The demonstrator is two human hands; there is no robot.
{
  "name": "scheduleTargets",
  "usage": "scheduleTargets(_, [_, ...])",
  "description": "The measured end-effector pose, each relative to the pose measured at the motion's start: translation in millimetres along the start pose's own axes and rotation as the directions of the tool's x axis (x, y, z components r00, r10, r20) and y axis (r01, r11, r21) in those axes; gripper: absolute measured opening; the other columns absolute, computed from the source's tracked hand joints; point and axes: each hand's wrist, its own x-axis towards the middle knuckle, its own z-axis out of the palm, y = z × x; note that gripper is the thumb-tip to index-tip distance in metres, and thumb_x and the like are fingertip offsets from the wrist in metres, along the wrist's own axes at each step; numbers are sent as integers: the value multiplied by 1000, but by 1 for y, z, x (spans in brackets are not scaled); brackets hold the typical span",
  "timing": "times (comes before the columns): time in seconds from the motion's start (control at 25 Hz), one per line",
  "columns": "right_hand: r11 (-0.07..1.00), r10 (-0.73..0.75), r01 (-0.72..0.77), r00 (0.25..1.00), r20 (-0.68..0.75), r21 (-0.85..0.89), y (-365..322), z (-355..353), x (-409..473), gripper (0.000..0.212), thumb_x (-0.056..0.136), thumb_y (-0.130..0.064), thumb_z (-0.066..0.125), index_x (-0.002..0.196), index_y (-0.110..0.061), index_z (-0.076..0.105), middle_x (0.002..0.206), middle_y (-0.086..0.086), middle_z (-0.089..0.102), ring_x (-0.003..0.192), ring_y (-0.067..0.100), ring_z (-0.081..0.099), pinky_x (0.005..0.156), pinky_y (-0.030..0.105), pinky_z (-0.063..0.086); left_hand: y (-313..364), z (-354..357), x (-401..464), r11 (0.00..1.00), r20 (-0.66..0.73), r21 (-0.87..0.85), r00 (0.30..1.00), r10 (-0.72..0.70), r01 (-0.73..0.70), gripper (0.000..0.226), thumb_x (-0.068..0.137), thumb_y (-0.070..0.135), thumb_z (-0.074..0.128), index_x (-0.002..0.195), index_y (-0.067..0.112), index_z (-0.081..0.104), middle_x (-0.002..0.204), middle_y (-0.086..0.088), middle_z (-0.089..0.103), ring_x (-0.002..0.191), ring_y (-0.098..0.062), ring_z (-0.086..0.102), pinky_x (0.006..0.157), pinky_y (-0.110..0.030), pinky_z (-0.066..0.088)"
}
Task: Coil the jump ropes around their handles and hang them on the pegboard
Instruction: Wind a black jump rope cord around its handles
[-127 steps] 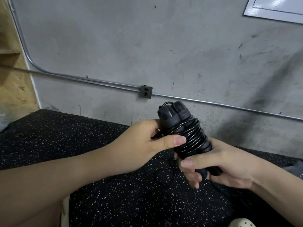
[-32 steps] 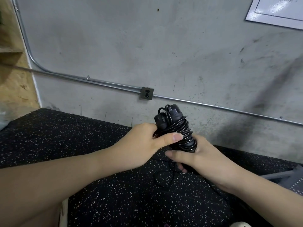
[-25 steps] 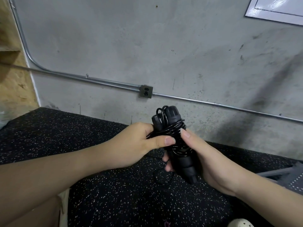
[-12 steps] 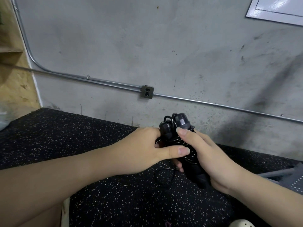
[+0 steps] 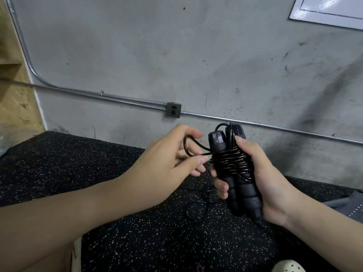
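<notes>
Head view: handles (image 5: 238, 173) near-upright, caps up, right hand (image 5: 263, 179) gripping.

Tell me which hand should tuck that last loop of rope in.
Left. The left hand already pinches the loose rope loop beside the coil, while the right hand grips both handles together; letting go there would probably loosen the wraps.

No legible text, label, brand or number anywhere; white panel (image 5: 332, 10) on wall unreadable.
</notes>
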Motion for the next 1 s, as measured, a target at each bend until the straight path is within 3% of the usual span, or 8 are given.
scheduleTargets(0.2, [996,-7,0,997,82,93,-4,-1,-3,50,93,-59,47,100,-13,65,82,13,55,57,20,44,56,32,41,9,3,-2,994,-76,-71,994,78,-83,47,82,36,70,125,28,53,98,4,71,91,-18,76,80,-33,63])
scheduleTargets(0.28, [992,-4,-8,995,97,128,-5,-3,-3,52,93,-61,47,101,-12,63,82,13,53,57,19,44,56,31,41,9,6,-1,989,-100,-128,993,68,-80,51,77,35,71,125,30,54,96,1,71,91,-20,76,77,-32,63])
scheduleTargets(0.4, [989,-5,-11,994,113,145,-6,-5,-3,51,92,-62,47,99,-13,64,82,11,53,57,18,44,56,31,40,8,7,-2,990,-67,-86,992,108,-114,47,80,30,73,124,35,56,99,6,72,94,-16,75,79,-31,63])
scheduleTargets(0.56, [990,7,-18,997,80,137,-6,-4,-6,50,90,-61,48,93,-16,69,78,11,56,55,17,46,56,30,40,9,4,-2,976,22,60,978,208,-209,47,88,34,72,130,40,51,109,17,70,97,-3,72,82,-18,58])
scheduleTargets(0.68, [987,31,-46,995,96,152,-3,-4,-5,51,92,-61,48,100,-14,67,81,11,55,56,18,45,56,31,41,5,1,0,956,13,121,964,267,-267,47,94,39,65,138,38,49,102,7,71,92,-8,73,77,-22,60])
scheduleTargets(0.84, [976,63,-100,980,187,193,4,-5,-2,53,94,-63,49,111,-14,62,85,11,53,59,17,44,58,32,40,2,-1,1,946,-16,133,954,299,-295,47,96,40,58,141,39,46,97,6,71,81,-6,73,71,-17,58])
scheduleTargets(1.0, [969,51,-99,976,210,224,1,-5,0,54,94,-64,49,114,-15,61,86,10,51,59,17,44,57,30,42,-2,2,3,965,-22,70,967,253,-251,45,96,48,55,139,36,45,105,5,66,94,-19,72,78,-28,58])
